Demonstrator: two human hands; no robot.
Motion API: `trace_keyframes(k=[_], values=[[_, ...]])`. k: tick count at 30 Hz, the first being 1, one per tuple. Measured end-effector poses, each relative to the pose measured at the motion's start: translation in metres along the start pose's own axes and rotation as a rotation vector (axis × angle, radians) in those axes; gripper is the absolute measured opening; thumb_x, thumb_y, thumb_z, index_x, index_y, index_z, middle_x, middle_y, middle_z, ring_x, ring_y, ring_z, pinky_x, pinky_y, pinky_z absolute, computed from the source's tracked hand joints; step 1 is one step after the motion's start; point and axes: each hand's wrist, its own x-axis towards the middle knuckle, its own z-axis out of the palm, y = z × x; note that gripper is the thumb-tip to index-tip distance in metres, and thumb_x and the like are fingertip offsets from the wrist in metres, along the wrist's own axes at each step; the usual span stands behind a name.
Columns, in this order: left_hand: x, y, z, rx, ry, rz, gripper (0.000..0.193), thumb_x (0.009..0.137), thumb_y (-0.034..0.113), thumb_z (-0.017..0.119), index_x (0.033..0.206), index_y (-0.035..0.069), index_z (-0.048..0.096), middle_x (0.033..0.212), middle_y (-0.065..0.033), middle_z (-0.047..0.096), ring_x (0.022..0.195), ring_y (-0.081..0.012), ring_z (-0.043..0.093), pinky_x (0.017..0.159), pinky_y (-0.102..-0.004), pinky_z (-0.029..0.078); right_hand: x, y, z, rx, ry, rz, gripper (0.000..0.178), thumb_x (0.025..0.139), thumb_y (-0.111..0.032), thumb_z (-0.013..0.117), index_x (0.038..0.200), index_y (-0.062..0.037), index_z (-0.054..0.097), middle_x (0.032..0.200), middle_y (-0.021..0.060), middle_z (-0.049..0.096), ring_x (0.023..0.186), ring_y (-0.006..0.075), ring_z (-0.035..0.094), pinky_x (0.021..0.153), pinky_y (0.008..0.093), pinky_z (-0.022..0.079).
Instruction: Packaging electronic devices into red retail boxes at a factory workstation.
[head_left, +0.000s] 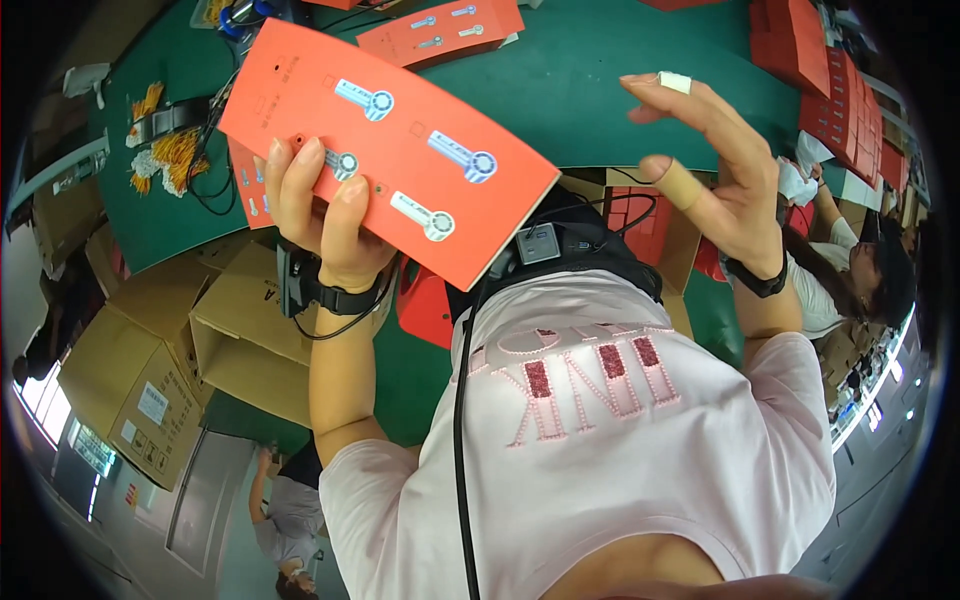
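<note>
Black strap (342, 298) on its wrist, the raised left hand (335, 230) grips a tilted, rectangular red cardboard box (400, 150), three fingertips (352, 190) pressing its printed face, before the green tabletop (620, 110), while the right hand (738, 195), taped at thumb and finger, hovers apart, open and curved.

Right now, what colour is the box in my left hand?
The box is bright orange-red; it shows best in the head view.

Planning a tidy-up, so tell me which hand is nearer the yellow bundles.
Left. The left hand, gripping a red box, is right of the yellow bundles; the right hand, empty, is much farther right.
</note>
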Motion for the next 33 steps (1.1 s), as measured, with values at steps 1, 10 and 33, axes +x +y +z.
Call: trace_keyframes(k=[1,10,33], values=[[0.001,0.0,-0.003,-0.003,0.012,0.021,0.042,0.09,0.033,0.076,0.121,0.02,0.05,0.135,-0.0138,0.049,0.133,-0.0402,0.046,0.109,-0.0518,0.043,-0.001,-0.002,0.004,0.005,-0.001,-0.014,0.051,0.084,-0.011,0.073,0.132,0.0021,0.061,0.128,0.0169,0.066,0.1,0.0247,0.067,0.095,0.0384,0.049],[0.01,0.01,-0.021,0.029,-0.014,0.085,0.044,0.088,0.028,0.078,0.122,0.021,0.05,0.136,-0.0127,0.047,0.133,-0.0381,0.046,0.108,-0.0558,0.042,0.005,-0.023,0.024,0.046,0.075,-0.194,0.067,0.073,-0.003,0.082,0.136,-0.0004,0.058,0.128,0.0166,0.063,0.087,0.0245,0.064,0.082,0.0342,0.053],[0.004,0.022,0.003,0.202,0.062,0.116,0.04,0.084,0.039,0.08,0.114,0.038,0.054,0.133,-0.0033,0.051,0.138,-0.0338,0.035,0.125,-0.0584,0.01,0.003,-0.013,0.062,-0.239,0.104,-0.494,0.056,0.083,-0.022,0.08,0.135,-0.0328,0.061,0.147,0.0154,0.047,0.127,0.0358,0.054,0.109,0.0492,0.044]])
